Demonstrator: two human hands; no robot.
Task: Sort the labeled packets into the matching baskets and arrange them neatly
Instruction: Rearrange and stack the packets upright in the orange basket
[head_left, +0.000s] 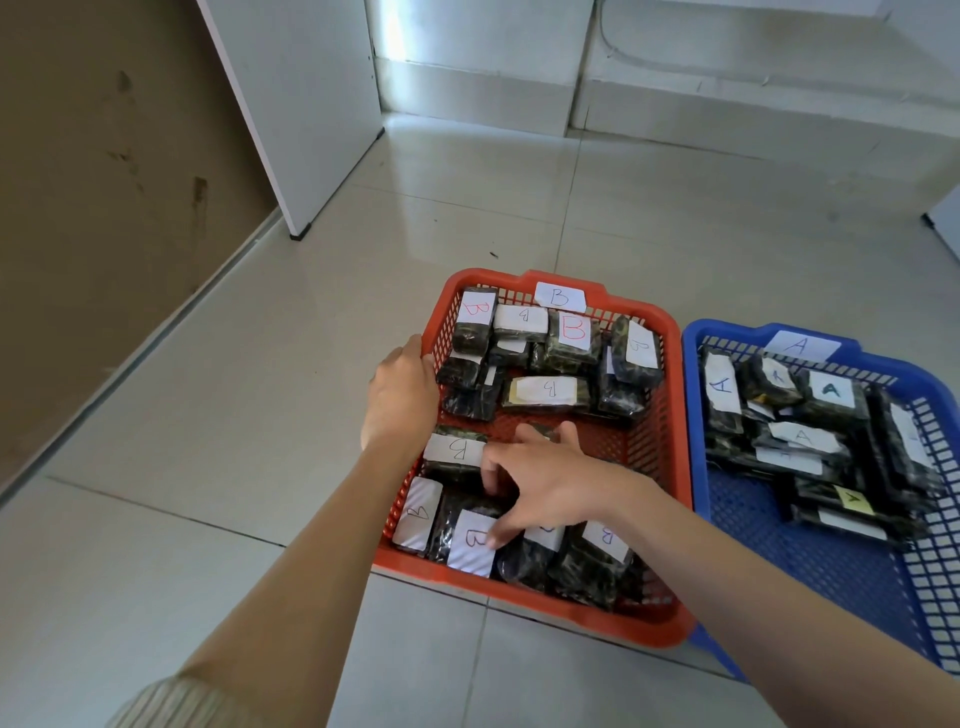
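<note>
The dark film-wrapped rectangular packets with white paper B labels (548, 389) are jumbled in the red plastic mesh basket (519, 600), with a loose cluster in its 7 o'clock corner. My right hand (545, 483) lies on that cluster, fingers spread, pinching nothing. They look light, stiffish and slick, so I'd take one by its long edges, not the label. Left hand (402, 395) curls over the rim at 9 o'clock. Blue plastic basket (727, 328) of A packets (831, 389) sits just beside at 3 o'clock.
</note>
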